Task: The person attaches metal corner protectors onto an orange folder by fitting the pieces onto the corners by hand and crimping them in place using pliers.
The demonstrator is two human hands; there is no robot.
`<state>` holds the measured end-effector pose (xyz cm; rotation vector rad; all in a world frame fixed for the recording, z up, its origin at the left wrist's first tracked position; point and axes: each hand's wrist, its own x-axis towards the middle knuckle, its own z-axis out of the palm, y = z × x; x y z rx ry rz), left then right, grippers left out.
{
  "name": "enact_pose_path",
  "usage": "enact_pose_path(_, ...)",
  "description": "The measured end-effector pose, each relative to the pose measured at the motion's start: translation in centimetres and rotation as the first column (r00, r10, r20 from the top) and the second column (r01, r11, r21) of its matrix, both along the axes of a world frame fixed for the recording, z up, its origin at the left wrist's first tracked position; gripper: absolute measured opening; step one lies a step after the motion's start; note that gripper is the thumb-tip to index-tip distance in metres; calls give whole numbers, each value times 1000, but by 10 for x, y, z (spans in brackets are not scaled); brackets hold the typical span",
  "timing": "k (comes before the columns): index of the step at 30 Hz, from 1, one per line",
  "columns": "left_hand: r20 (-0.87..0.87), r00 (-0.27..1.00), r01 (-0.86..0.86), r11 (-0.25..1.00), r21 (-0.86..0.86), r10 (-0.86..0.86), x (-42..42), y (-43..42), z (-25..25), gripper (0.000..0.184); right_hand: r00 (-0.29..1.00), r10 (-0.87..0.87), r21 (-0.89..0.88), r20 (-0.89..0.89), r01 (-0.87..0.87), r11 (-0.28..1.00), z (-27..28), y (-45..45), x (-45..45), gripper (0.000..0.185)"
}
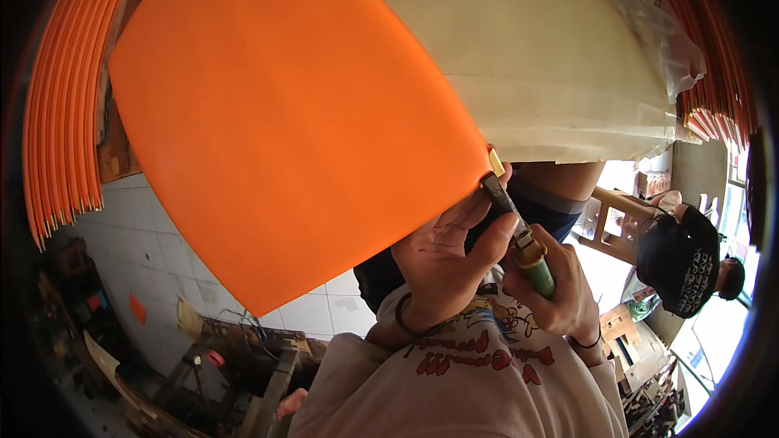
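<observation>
A large, smooth orange panel [292, 130] stretches out in front of me, one corner pointing toward my body. A small gold-coloured metal corner piece [496, 162] sits at that corner. My left hand [446, 255] grips the corner from below; its fingers are partly hidden behind the panel, and its thumb lies close to the blade. Wrapped in my right hand [556, 288] is a flat-bladed hand tool [537, 272] with a green handle and a metal collar. The blade tip meets the corner piece or lies right beside it; I cannot tell exactly.
A pale sheet-covered work surface [568, 57] lies beyond the panel. Stacks of orange panels with gold corners [69, 105] stand left and right [718, 73]. Another person in black [680, 259] is at the right, near a wooden stool [613, 223]. Wooden clutter [268, 349] lies at lower left.
</observation>
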<state>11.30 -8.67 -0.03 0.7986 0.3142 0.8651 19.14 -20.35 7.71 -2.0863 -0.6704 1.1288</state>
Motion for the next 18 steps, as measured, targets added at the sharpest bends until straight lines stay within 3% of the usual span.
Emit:
enact_pose_path(8,-42,999,-13,1000,20,14,-1,3,-2,55,995,-56,41,81,53,998,-11,9,-5,18)
enact_pose_path(15,-22,1000,-17,999,32,18,-2,6,-1,50,1000,-12,86,17,11,996,-13,4,-1,19)
enact_pose_path(18,-30,999,-16,999,34,17,-2,7,0,49,979,-194,205,-61,202,958,-11,3,-11,19)
